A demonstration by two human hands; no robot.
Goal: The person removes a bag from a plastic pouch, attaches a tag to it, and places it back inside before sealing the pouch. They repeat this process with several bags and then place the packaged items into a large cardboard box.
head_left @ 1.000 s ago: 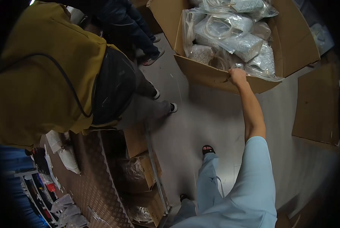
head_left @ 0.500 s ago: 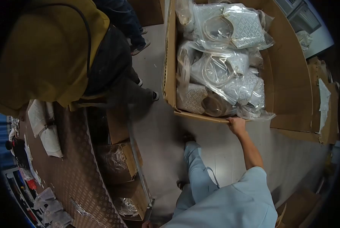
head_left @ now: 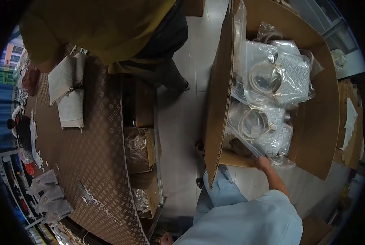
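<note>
Floor [head_left: 180,134], grey, between brown patterned table [head_left: 103,155] and carton [head_left: 317,126] of handbags [head_left: 293,74].

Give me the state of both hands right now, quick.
Left hand: partly cut off at the bottom edge; open or closed cannot be told.
Right hand: closed, holding the near edge of the cardboard box.

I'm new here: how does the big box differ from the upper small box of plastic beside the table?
The big box is larger than the small box. The big box holds wrapped patterned bags; the small box shows crinkled plastic. The right hand grips the big box's edge; the small box is untouched. Both are brown cardboard.
</note>
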